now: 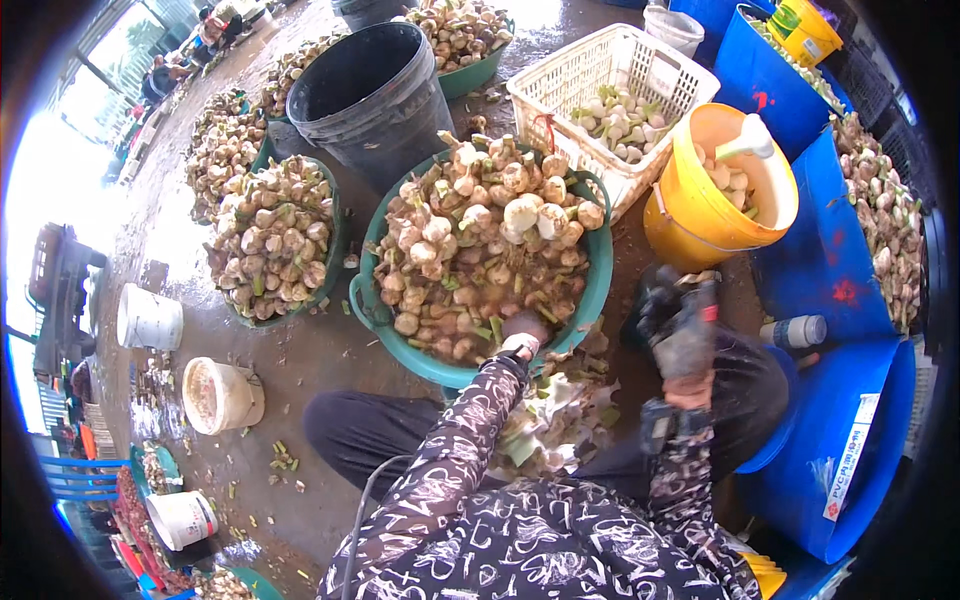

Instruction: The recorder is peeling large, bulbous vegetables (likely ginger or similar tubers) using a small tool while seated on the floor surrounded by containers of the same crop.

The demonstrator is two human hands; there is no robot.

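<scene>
A green plastic tub of garlic bulbs in brownish water stands before me. My left hand, in a glove, reaches into the near edge of this tub among the bulbs; its fingers are blurred and partly hidden. My right hand, in a dark glove, is above my right thigh, beside the tub and below the yellow bucket. Something small and pale is at its fingertips, too blurred to name. Peeled garlic lies in the yellow bucket, with a larger white bulb on its rim. Garlic peelings lie between my legs.
A white plastic crate of trimmed garlic and a black bucket stand behind the tub. Another garlic tub is at left, with white buckets. Blue containers and a capped bottle are at right. People sit far back left.
</scene>
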